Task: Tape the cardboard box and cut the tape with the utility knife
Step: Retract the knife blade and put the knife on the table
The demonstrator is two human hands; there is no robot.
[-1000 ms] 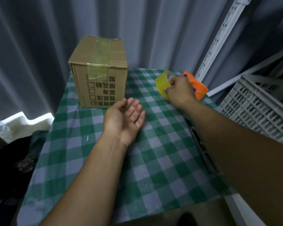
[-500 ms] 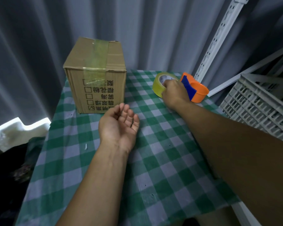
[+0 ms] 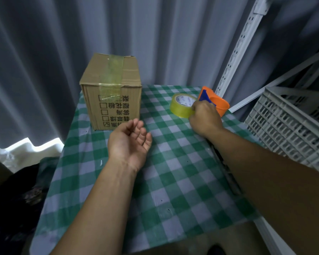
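Note:
A brown cardboard box (image 3: 116,100) with printed characters stands at the table's back left; a strip of clear yellowish tape runs over its top and down its front. My right hand (image 3: 204,118) grips a roll of yellowish tape (image 3: 180,107) at the back right, next to an orange and blue tape dispenser (image 3: 216,101). My left hand (image 3: 130,142) hovers palm up, fingers loosely curled, just in front of the box and holds nothing. A dark slim object (image 3: 226,173), possibly the utility knife, lies along the table's right edge, partly hidden by my right forearm.
A green and white checked cloth (image 3: 173,181) covers the small table. A white plastic crate (image 3: 291,129) stands to the right, beside a white slotted shelf upright (image 3: 236,52). Grey curtains hang behind. Dark clutter sits at the lower left.
My right hand has kept its grip on the tape roll and shifted it slightly. My left hand's fingers have curled in a little. The camera view has moved a bit.

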